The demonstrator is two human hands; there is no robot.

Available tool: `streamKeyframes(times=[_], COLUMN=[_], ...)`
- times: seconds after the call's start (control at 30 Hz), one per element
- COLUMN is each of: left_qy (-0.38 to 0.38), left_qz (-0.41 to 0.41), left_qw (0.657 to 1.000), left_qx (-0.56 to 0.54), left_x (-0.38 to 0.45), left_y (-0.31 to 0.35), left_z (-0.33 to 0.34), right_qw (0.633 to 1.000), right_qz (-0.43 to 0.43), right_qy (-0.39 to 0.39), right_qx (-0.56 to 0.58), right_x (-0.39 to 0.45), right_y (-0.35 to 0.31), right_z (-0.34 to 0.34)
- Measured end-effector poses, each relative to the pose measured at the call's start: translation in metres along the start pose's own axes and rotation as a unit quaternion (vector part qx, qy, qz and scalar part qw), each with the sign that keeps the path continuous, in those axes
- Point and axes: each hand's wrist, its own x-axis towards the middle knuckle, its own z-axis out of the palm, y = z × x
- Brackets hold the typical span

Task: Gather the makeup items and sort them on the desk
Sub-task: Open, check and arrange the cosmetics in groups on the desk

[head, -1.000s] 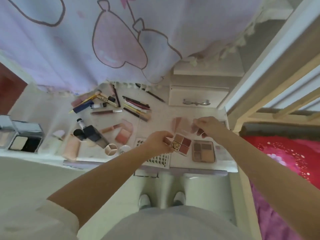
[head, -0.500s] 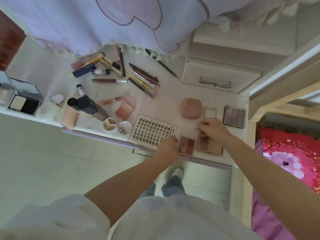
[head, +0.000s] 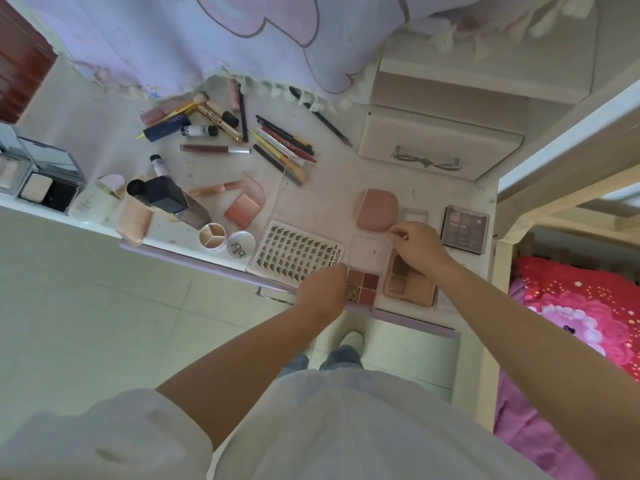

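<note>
White desk [head: 332,188] under a lilac curtain [head: 207,39], crowded with makeup, with a drawer unit [head: 440,143] at its far right corner and a red bedspread [head: 581,306] off to my right. My left hand [head: 323,289] curls round the near left edge of the quad palette [head: 363,284], which sits at the desk's front edge with four reddish pans showing. Its clear lid [head: 369,252] stands open, and my right hand [head: 417,249] pinches the lid's far right corner between thumb and fingertips. Just right of the quad, partly under my right wrist, lies a beige palette [head: 408,289]. Beyond my right hand are a pink compact [head: 377,209] and a dark palette [head: 465,230]. Touching the quad's left side is the lash tray [head: 294,254], then a round white jar [head: 240,244] and a three-part pot [head: 212,235]. Farther left a dark bottle [head: 166,195] lies tipped beside a blush pan [head: 242,209]. Pencils [head: 284,143] and tubes [head: 190,126] are heaped near the curtain's hem. An open compact [head: 45,185] rests at the far left.
</note>
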Motion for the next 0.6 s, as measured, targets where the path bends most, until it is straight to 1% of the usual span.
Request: streamKeyframes(times=[0.07,0.13,0.23,0.3,0.47,0.6], left_qy=[0.012,0.017,0.034,0.049,0.057,0.045], left_qz=[0.001,-0.002,0.002,0.006,0.025,0.037], left_qw=[1.0,0.999,0.998,0.997,0.994,0.985], left_qx=[-0.018,-0.034,-0.047,-0.056,-0.086,-0.165], left_x=[-0.001,-0.003,-0.004,-0.003,-0.003,0.0], left_y=[-0.001,-0.004,-0.008,-0.01,-0.009,-0.003], left_z=[0.002,0.004,0.004,0.002,-0.007,-0.024], right_qw=[0.999,0.99,0.952,0.931,0.924,0.948], right_qz=[-0.024,-0.066,-0.091,-0.093,-0.124,-0.151], right_qy=[0.02,0.01,-0.048,-0.07,-0.044,0.001], right_qx=[-0.028,-0.121,-0.289,-0.346,-0.358,-0.28], right_x=[-0.004,-0.015,-0.036,-0.042,-0.043,-0.044], right_y=[0.008,0.022,0.043,0.051,0.053,0.048], right_z=[-0.004,-0.006,-0.001,0.004,0.008,-0.006])
